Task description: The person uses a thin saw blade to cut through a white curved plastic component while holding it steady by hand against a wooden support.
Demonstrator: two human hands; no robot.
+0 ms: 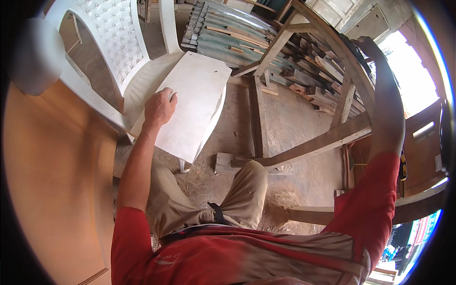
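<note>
My left hand (160, 107) is closed, its fingers curled over a flat white board (197, 88). Whatever those fingers may hold is hidden. The board lies across the seat of a white plastic chair (116, 40) with a quilted-pattern back. Far out to the right, my raised right hand (366, 46) is closed around a dark, elongated object (354, 51). That object sits against the upper rail of a wooden frame (327, 35); its kind is hard to make out.
Stacked timber offcuts (323, 71) and corrugated sheets (221, 35) lie behind the frame. A lower beam (313, 142) of the frame crosses ahead on the right. A large brown wooden panel (57, 180) stands close on my left. Sawdust (280, 199) covers part of the floor.
</note>
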